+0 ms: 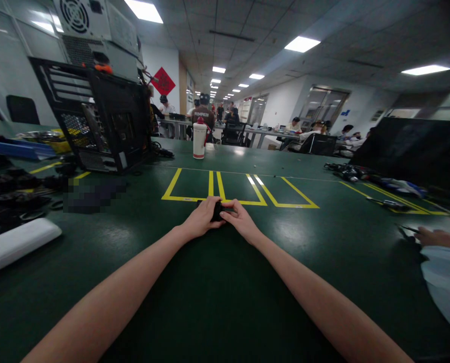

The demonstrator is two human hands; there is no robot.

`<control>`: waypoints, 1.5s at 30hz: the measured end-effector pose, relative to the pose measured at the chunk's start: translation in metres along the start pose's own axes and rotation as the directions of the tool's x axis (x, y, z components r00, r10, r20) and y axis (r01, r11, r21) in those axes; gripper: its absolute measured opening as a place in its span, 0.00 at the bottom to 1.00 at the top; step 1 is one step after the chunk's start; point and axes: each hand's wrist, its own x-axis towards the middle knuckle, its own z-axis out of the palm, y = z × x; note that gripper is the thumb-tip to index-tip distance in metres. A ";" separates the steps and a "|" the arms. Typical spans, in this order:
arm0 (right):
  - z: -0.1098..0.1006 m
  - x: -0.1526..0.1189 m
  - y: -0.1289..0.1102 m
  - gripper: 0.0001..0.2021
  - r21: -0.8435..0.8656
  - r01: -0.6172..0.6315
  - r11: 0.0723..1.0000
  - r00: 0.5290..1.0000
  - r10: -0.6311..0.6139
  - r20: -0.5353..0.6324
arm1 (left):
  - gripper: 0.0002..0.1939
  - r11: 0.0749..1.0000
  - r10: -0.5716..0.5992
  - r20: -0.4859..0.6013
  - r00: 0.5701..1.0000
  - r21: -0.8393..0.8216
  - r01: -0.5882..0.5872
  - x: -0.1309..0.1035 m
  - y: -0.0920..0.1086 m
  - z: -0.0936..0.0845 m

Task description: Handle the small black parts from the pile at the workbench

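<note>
Both my arms reach forward over the dark green table (225, 302). My left hand (204, 218) is closed around a small black object (216, 212), whose kind I cannot make out because the fingers cover much of it. From the other side, my right hand (238, 218) pinches the same object with thumb and fingertips. The object is at the table surface, or just above it, by the front line of the yellow tape rectangles (243, 202).
A black computer case (107, 121) stands at the left, with power supplies (100, 30) stacked on it. A white bottle (199, 140) stands behind the tape. Dark parts and a white bar (20, 244) lie left. A co-worker's hand (438, 238) holds something dark at right, near cables (345, 172).
</note>
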 end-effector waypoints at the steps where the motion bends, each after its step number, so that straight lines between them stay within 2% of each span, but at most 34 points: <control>1: 0.000 0.001 0.001 0.11 -0.013 0.009 1.000 1.000 -0.010 -0.017 | 0.30 1.000 0.006 -0.006 1.000 0.002 -0.006 0.000 -0.001 0.001; 5: -0.001 0.006 0.006 0.16 -0.053 -0.044 0.998 0.997 0.040 -0.070 | 0.29 1.000 0.011 -0.013 1.000 0.003 -0.011 0.001 -0.001 0.002; 7: -0.003 0.006 0.006 0.16 -0.043 -0.070 0.997 0.997 0.068 -0.047 | 0.29 1.000 0.007 -0.011 1.000 0.001 -0.007 0.001 -0.001 0.001; 12: -0.002 0.001 0.001 0.16 0.047 -0.037 0.998 0.998 0.035 0.047 | 0.29 1.000 -0.006 0.008 1.000 0.000 0.006 0.000 0.000 0.000; 16: 0.001 0.001 0.000 0.11 0.013 -0.005 1.000 1.000 0.005 -0.015 | 0.29 1.000 -0.016 0.007 1.000 -0.008 0.016 0.001 0.000 0.000; 18: 0.001 0.002 0.001 0.11 -0.010 0.009 1.000 0.999 -0.010 -0.042 | 0.29 1.000 -0.017 0.004 1.000 -0.015 0.017 0.001 0.001 0.000; 23: -0.002 0.004 0.003 0.17 -0.018 -0.072 0.997 0.997 0.072 -0.013 | 0.28 0.999 -0.021 0.017 1.000 -0.024 0.021 0.000 0.002 -0.003; 27: -0.002 0.003 0.003 0.17 0.043 -0.054 0.998 0.998 0.052 0.032 | 0.28 1.000 -0.010 0.017 1.000 -0.001 0.010 0.000 0.001 -0.002; 32: 0.000 0.002 0.003 0.11 0.022 -0.009 1.000 0.999 0.010 -0.045 | 0.29 1.000 -0.003 -0.004 1.000 -0.001 0.003 0.002 0.000 0.001; 37: -0.003 0.004 0.002 0.15 -0.012 -0.043 0.999 0.998 0.042 -0.043 | 0.29 1.000 0.001 -0.012 1.000 -0.021 -0.001 0.002 0.000 0.001; 40: -0.004 0.003 0.002 0.16 0.008 -0.083 0.997 0.996 0.083 -0.009 | 0.29 1.000 0.003 -0.009 1.000 -0.021 -0.004 0.001 0.000 0.000; 45: -0.001 0.000 -0.001 0.15 0.081 -0.037 0.996 0.999 0.033 0.043 | 0.29 1.000 -0.012 0.010 1.000 -0.005 0.012 0.000 0.000 -0.001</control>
